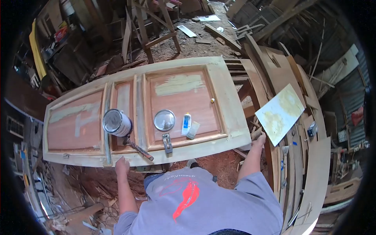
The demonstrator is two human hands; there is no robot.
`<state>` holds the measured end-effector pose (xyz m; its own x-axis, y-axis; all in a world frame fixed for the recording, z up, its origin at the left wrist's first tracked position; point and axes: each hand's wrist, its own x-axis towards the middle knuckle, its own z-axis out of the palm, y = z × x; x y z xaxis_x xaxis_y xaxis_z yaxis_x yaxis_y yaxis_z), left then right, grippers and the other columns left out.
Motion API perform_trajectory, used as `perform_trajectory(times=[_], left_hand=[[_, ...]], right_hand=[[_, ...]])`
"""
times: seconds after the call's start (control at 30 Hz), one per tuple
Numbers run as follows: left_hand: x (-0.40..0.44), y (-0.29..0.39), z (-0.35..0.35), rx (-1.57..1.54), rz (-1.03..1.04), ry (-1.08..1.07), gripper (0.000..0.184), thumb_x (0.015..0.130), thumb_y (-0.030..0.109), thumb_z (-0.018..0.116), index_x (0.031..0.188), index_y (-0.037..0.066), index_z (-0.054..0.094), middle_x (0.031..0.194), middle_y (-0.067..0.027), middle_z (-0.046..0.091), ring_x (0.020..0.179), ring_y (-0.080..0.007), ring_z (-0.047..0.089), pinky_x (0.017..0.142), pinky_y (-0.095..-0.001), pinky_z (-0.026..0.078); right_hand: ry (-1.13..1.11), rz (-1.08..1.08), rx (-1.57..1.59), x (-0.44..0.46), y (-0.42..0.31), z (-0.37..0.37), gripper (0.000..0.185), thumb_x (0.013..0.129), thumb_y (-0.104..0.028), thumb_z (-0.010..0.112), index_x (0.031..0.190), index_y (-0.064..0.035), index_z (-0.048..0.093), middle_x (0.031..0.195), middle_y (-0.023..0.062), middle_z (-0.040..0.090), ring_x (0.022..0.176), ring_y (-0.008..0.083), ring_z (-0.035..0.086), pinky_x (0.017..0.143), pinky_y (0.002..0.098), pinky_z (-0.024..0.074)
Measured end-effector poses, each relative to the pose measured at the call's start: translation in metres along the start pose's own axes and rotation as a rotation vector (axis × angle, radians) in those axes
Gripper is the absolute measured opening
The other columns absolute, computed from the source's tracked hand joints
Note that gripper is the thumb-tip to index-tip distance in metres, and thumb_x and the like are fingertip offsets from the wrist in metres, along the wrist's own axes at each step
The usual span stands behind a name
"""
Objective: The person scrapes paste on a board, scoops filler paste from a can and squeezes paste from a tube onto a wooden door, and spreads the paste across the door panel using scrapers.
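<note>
A panelled wooden door [196, 152] lies flat in front of me, with pale filler smeared over its reddish panels. My left hand [122, 166] is closed at the door's near edge, its fingertips partly hidden. Just off the near right corner is my right hand [257, 138], fingers curled round something small and brownish that I cannot make out. On the door stand a paint can [113, 123], a hammer [139, 149] and a round metal lid [164, 120]. A small metal plane-like tool [167, 143], a white-and-blue tube [186, 123] and a greyish scraper-like piece [192, 130] lie nearby.
To my right, a filler-smeared white board [280, 113] rests on stacked planks [291, 172]. A putty knife [284, 156] and a small box [312, 129] lie there too. Beyond the door stands a wooden trestle [160, 39], amid scrap wood and shavings.
</note>
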<state>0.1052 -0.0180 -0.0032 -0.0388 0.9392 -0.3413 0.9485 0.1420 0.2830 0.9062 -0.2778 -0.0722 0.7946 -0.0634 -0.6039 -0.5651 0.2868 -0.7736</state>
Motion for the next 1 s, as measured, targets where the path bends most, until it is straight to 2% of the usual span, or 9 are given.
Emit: perform_trajectory(times=[0.07,0.17,0.27,0.3,0.43,0.53,0.57,0.8,1.0], left_hand=[[-0.009,0.022,-0.004,-0.055,-0.014,0.105,0.041,0.089,0.017,0.073,0.127,0.001,0.072,0.121,-0.0221,0.073,0.114,-0.0372,0.07,0.1,-0.0425,0.055],[0.001,0.032,0.002,-0.042,-0.009,0.122,0.033,0.086,0.015,0.076,0.118,0.003,0.075,0.105,-0.0205,0.077,0.1,-0.0358,0.074,0.09,-0.0428,0.058],[0.009,0.035,0.009,-0.154,-0.001,0.062,0.032,0.084,0.016,0.08,0.112,0.002,0.076,0.093,-0.0185,0.076,0.091,-0.0332,0.075,0.084,-0.0412,0.058],[0.008,0.041,0.007,-0.147,0.018,0.065,0.033,0.083,0.016,0.081,0.112,0.002,0.076,0.091,-0.018,0.076,0.089,-0.0328,0.075,0.083,-0.041,0.058],[0.001,0.068,0.006,-0.206,0.229,0.22,0.032,0.081,0.016,0.084,0.109,0.0,0.077,0.088,-0.0163,0.076,0.084,-0.0301,0.074,0.08,-0.04,0.058],[-0.009,0.092,-0.005,-0.31,0.242,0.147,0.027,0.083,0.014,0.082,0.105,-0.001,0.078,0.089,-0.0156,0.077,0.083,-0.0265,0.075,0.079,-0.0382,0.058],[-0.014,0.103,-0.009,-0.343,0.204,0.076,0.025,0.084,0.013,0.082,0.103,-0.002,0.078,0.089,-0.0153,0.078,0.083,-0.0252,0.075,0.079,-0.0374,0.058],[-0.034,0.171,-0.022,-0.441,0.213,-0.233,0.022,0.088,0.019,0.082,0.096,-0.001,0.078,0.088,-0.0138,0.078,0.079,-0.0163,0.073,0.074,-0.031,0.056],[-0.056,0.266,-0.097,-0.395,0.588,-0.331,0.023,0.088,0.023,0.083,0.092,0.001,0.078,0.093,-0.011,0.077,0.096,-0.0175,0.074,0.084,-0.0338,0.057]], right_hand=[[-0.056,0.015,0.094,-0.007,-0.007,-0.001,0.042,0.089,-0.028,0.068,0.124,-0.0045,0.065,0.126,0.012,0.066,0.121,0.0307,0.061,0.107,0.0466,0.0456],[-0.131,-0.09,0.181,-0.004,-0.016,-0.01,0.04,0.092,-0.033,0.07,0.12,-0.005,0.065,0.119,0.011,0.068,0.099,0.0246,0.068,0.088,0.04,0.0556],[-0.162,-0.047,0.178,0.009,-0.029,-0.031,0.043,0.097,-0.042,0.07,0.12,-0.006,0.063,0.108,0.009,0.071,0.064,0.0161,0.063,0.058,0.0302,0.0546],[-0.209,-0.08,0.32,-0.001,-0.035,-0.022,0.045,0.101,-0.047,0.065,0.122,-0.0066,0.063,0.103,0.0096,0.076,0.043,0.0114,0.048,0.04,0.0244,0.0425],[-0.602,-0.038,0.431,0.001,-0.058,-0.012,0.045,0.107,-0.043,0.057,0.131,-0.0059,0.062,0.112,0.0154,0.077,0.044,0.014,0.05,0.041,0.0276,0.0408],[-0.421,0.012,0.007,0.012,-0.076,0.002,0.031,0.102,-0.038,0.063,0.092,-0.0079,0.063,0.058,0.0083,0.063,0.042,0.0177,0.05,0.041,0.0318,0.0394],[-0.318,-0.042,0.092,-0.027,-0.087,0.024,0.033,0.099,-0.034,0.066,0.076,-0.0123,0.055,0.045,0.0036,0.046,0.039,0.0182,0.047,0.04,0.0312,0.0387],[-0.62,-0.258,0.168,-0.138,-0.084,0.035,0.016,0.099,-0.019,0.067,0.095,-0.0042,0.063,0.053,0.0035,0.053,0.039,0.0151,0.048,0.039,0.026,0.0378],[-0.937,-0.27,0.221,-0.273,-0.066,0.047,0.013,0.093,-0.011,0.071,0.098,-0.0005,0.065,0.076,0.0074,0.067,0.049,0.0157,0.055,0.052,0.0273,0.0462]])
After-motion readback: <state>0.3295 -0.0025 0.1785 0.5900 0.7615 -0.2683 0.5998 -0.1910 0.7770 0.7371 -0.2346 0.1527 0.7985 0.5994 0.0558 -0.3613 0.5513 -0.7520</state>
